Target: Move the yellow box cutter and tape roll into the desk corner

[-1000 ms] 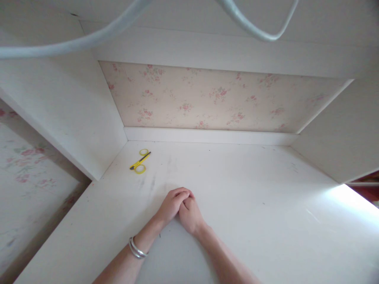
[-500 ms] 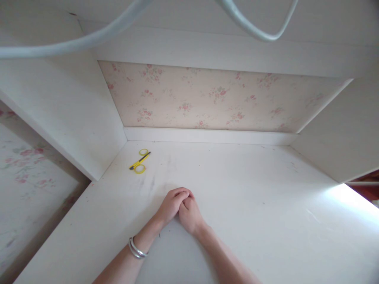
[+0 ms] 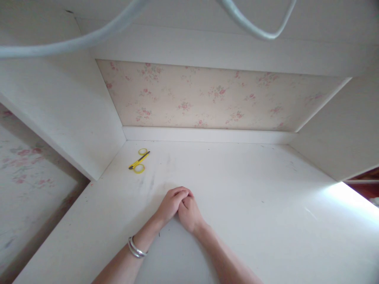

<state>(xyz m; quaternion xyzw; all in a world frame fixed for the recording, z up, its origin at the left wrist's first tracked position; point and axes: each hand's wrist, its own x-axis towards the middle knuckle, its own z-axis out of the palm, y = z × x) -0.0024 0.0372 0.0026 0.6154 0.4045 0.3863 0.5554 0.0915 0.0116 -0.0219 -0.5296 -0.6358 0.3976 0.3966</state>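
My left hand and my right hand are clasped together on the white desk. The left fingers fold over the top of the closed right hand, whose fingertips are hidden. No object shows in or between them. Two silver bangles circle my left wrist. Farther off to the left lies a yellow and black utility knife, apart from both hands. A small yellow tape roll sits by its far end, and a larger yellow tape roll touches or nearly touches its near end.
White side panels stand at the left and right. Flowered wallpaper covers the back above a low white strip. A white shelf board overhangs the desk, and a pale cable crosses the top.
Both hands keep the same clasp and place on the desk. The view has shifted very slightly; the knife and tape rolls have not moved on the desk.
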